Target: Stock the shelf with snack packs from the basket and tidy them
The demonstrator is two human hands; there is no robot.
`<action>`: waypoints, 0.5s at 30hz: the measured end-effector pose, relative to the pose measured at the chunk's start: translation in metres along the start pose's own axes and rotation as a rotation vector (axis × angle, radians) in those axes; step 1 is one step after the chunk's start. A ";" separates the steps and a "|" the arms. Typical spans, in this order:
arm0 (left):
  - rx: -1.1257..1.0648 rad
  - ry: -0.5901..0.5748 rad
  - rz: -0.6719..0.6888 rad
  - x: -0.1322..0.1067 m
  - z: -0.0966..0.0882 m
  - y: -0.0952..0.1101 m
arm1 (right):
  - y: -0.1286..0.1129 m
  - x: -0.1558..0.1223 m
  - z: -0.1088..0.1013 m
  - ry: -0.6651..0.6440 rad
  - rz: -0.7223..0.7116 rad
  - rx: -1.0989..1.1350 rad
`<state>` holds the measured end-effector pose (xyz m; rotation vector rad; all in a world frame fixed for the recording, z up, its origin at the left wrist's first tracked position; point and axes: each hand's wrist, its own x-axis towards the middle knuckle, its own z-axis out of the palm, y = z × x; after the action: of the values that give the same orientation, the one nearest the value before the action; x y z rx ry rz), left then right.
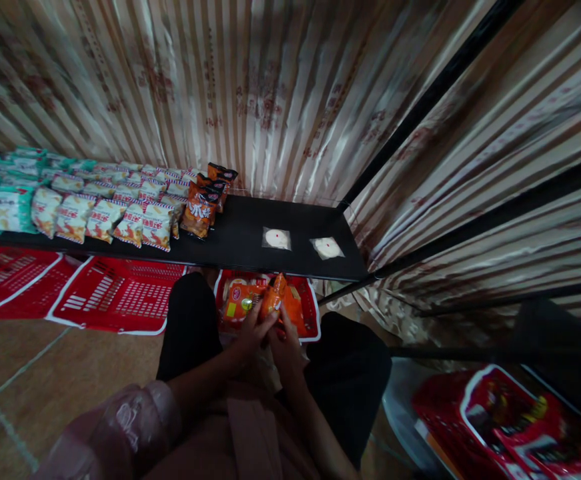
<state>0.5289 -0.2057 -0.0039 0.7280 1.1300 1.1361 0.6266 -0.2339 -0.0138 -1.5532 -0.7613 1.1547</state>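
Both of my hands meet over a red basket (312, 320) that sits between my knees. My left hand (253, 332) is closed on the left side of an orange snack packet (275, 293), and my right hand (286, 341) grips the same packet from the right. Its upper end points toward the black shelf. Other orange packages (241, 301) lie inside the basket, partly covered by my hands. On the shelf's left part, a few dark-topped orange packets (201, 210) stand at the end of the rows.
Rows of white-and-orange snack bags (131, 223) and green bags (13, 207) fill the left of the black shelf (240, 220). Two clear-wrapped white discs (277, 239) lie toward its right end. Red baskets (135, 300) stand below; dark posts (430, 97) rise at right.
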 end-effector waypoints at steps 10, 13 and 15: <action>-0.056 0.021 -0.147 0.013 -0.010 -0.003 | -0.005 0.010 0.000 -0.015 -0.185 -0.128; -0.136 -0.042 -0.198 0.015 -0.014 -0.002 | 0.000 0.019 -0.001 0.001 -0.117 -0.091; -0.172 -0.081 -0.228 0.016 -0.017 0.000 | 0.001 0.024 0.000 0.033 -0.056 -0.043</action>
<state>0.5132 -0.1917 -0.0142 0.4940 1.0058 0.9881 0.6346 -0.2127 -0.0220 -1.5725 -0.8079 1.0757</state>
